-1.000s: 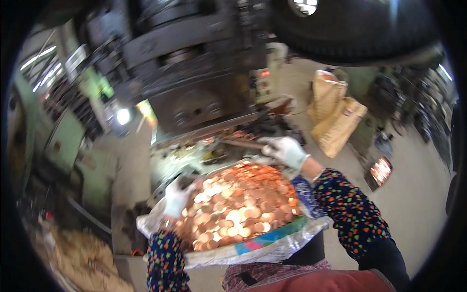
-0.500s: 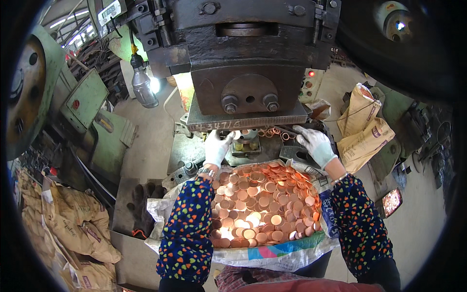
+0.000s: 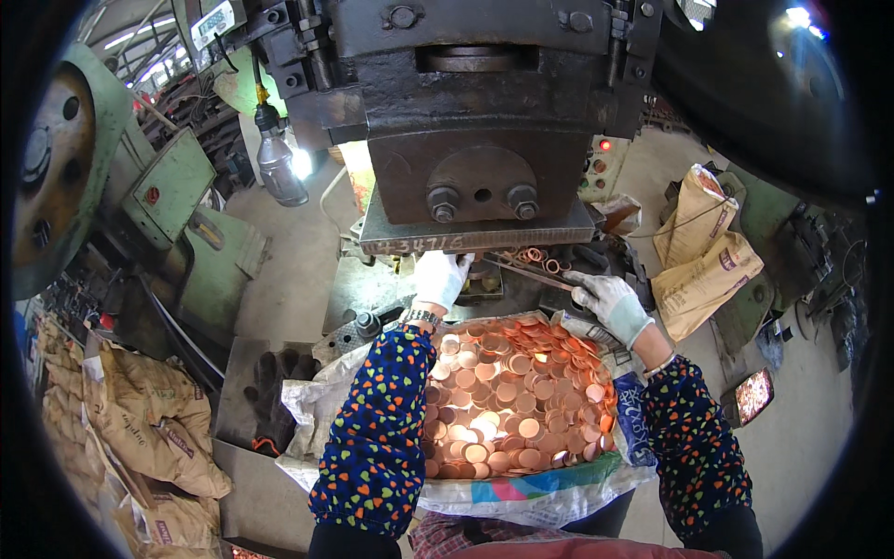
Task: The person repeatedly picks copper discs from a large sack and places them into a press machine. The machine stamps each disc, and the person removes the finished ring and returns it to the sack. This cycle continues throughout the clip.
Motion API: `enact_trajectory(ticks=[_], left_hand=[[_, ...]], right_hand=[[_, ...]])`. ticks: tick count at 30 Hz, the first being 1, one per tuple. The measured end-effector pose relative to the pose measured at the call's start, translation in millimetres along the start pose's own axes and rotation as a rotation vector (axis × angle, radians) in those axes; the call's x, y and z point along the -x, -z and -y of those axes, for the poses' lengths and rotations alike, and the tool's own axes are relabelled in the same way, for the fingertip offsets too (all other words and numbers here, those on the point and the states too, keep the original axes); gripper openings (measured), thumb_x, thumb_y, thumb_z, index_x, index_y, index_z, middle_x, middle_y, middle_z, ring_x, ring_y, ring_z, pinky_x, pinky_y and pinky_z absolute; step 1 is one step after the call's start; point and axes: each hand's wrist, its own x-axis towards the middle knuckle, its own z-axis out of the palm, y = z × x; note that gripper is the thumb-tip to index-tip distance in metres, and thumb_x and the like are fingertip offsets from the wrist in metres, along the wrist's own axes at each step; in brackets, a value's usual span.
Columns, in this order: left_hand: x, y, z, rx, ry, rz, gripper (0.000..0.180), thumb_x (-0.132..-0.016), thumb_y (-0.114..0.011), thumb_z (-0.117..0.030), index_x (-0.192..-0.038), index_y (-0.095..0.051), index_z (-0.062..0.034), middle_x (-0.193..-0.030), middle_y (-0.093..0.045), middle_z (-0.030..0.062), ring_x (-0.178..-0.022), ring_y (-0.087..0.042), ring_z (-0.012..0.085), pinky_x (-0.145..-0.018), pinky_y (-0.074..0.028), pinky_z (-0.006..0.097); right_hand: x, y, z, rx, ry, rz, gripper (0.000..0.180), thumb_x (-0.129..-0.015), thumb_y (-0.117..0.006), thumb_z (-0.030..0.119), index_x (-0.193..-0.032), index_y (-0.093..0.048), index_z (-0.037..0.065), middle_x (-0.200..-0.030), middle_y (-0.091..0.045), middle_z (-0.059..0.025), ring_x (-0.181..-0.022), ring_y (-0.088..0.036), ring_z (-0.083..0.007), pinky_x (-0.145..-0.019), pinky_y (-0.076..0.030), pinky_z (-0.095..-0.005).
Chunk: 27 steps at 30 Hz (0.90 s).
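Copper discs [image 3: 507,396] heaped in sack just below both gloved hands — left hand [image 3: 440,278] loosely curled, right hand [image 3: 610,303] gripping thin rod [image 3: 533,272].

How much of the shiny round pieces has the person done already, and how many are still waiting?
Done: a few copper rings lie on the press bed behind the hands. In hand: the left hand reaches under the press head, while the right hand rests by a thin rod. Left: a big heap of copper discs fills the open sack, so most remains.
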Motion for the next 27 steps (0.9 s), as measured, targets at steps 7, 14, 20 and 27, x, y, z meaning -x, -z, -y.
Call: enact_trajectory(ticks=[7, 14, 20, 27], left_hand=[[23, 30, 0, 0.19, -0.035, 0.054, 0.025, -0.081, -0.065, -0.034, -0.089, -0.07, -0.0107, -0.086, -0.061, 0.0129, -0.081, -0.061, 0.0322, -0.071, -0.05, 0.04], [123, 116, 16, 0.056, -0.042, 0.793, 0.057, -0.069, -0.072, -0.045, -0.115, -0.062, -0.0131, -0.105, -0.061, 0.0124, -0.103, -0.058, 0.0275, -0.089, -0.046, 0.038], [164, 110, 26, 0.119, -0.039, 0.487, 0.044, -0.069, -0.071, -0.033, -0.102, -0.061, -0.0053, -0.103, -0.059, 0.0179, -0.098, -0.058, 0.0345, -0.084, -0.048, 0.042], [159, 92, 31, 0.124, 0.078, 0.523, 0.05, -0.069, -0.072, -0.041, -0.105, -0.063, -0.008, -0.107, -0.059, 0.0147, -0.103, -0.057, 0.0323, -0.089, -0.046, 0.04]], right_hand=[[4, 11, 19, 0.069, 0.046, 0.041, 0.036, -0.095, -0.043, 0.037, -0.122, -0.054, 0.016, -0.09, -0.065, -0.0137, -0.085, -0.062, -0.0309, -0.073, -0.049, -0.0411], [66, -8, 49, -0.257, 0.199, 0.014, 0.032, -0.092, -0.052, 0.028, -0.117, -0.059, 0.01, -0.103, -0.064, -0.015, -0.095, -0.06, -0.0317, -0.081, -0.047, -0.0414], [98, -33, 76, -0.533, 0.041, 0.203, 0.032, -0.089, -0.056, 0.025, -0.112, -0.063, 0.003, -0.084, -0.066, -0.0126, -0.069, -0.063, -0.019, -0.066, -0.049, -0.0327], [100, -58, 67, -0.774, -0.087, 0.249, 0.047, -0.087, -0.06, 0.032, -0.111, -0.06, -0.007, -0.09, -0.064, -0.0066, -0.081, -0.056, -0.012, -0.073, -0.046, -0.0272]])
